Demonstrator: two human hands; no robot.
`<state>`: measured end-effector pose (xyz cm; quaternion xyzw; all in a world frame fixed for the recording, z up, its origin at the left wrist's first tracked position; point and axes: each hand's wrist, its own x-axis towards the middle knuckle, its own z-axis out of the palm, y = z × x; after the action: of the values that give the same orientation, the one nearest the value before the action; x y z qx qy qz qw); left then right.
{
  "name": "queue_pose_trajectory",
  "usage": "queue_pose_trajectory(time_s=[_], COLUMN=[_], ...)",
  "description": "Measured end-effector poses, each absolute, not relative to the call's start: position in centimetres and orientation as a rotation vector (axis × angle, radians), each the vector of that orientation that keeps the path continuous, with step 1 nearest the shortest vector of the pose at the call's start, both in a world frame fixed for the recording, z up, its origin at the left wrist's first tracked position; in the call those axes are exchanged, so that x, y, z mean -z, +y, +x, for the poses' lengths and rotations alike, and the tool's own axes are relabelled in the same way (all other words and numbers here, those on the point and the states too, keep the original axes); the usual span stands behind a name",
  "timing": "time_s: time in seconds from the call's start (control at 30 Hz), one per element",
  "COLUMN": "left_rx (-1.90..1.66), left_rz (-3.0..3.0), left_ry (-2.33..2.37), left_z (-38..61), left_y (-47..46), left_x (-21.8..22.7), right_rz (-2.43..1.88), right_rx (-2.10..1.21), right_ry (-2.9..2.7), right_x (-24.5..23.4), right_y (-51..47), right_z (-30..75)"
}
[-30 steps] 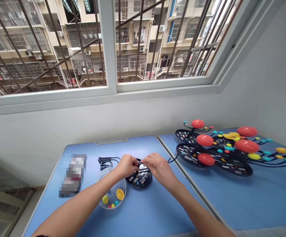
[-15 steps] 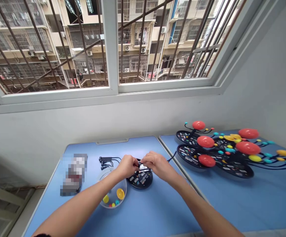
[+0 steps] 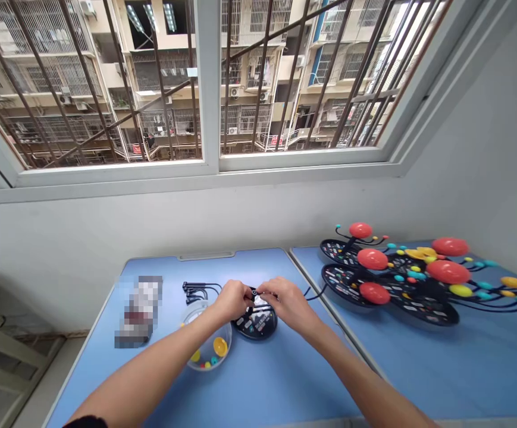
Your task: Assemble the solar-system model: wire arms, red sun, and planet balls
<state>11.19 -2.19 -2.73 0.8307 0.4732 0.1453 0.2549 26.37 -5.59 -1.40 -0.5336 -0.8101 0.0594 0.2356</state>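
Pinched small black fitting (image 3: 254, 292) between left hand (image 3: 234, 300) and right hand (image 3: 287, 303), grip narrow, over black printed disc (image 3: 258, 326); clear bowl (image 3: 207, 345) under left hand, black stalks (image 3: 193, 291) beyond.

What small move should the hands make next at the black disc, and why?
Probably seat the small black part onto the black disc with the left hand and right hand: both pinch there, and loose black wire arms lie close by.
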Motion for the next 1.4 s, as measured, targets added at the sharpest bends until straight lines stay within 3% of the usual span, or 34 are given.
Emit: queue_pose_trajectory(time_s=[0.23, 0.4, 0.6, 0.87, 1.4], left_rx=[-0.509, -0.898, -1.147, -1.258, -1.191], left_rz=[2.225, 2.229, 2.257, 2.127, 2.242], left_ry=[1.336, 1.43, 1.721, 2.069, 2.035], left_z=[9.9, 6.3, 0.1, -4.0, -4.0], left_y=[-4.6, -11.2, -19.8, -21.0, -21.3], left_x=[1.4, 0.3, 4.5, 11.0, 11.1], right_rz=[-1.51, -1.53, -1.54, -1.588, -1.626], right_rx=[-0.167, -0.146, -0.128, -0.107, -0.156], right_ry=[-2.211, -2.17, -2.123, -2.184, -2.254], right_x=[1.6, 2.3, 2.9, 3.6, 3.5], right_y=[-5.4, -5.4, -5.5, -5.1, -4.5], right_z=[26.8, 26.9, 26.9, 27.1, 27.1])
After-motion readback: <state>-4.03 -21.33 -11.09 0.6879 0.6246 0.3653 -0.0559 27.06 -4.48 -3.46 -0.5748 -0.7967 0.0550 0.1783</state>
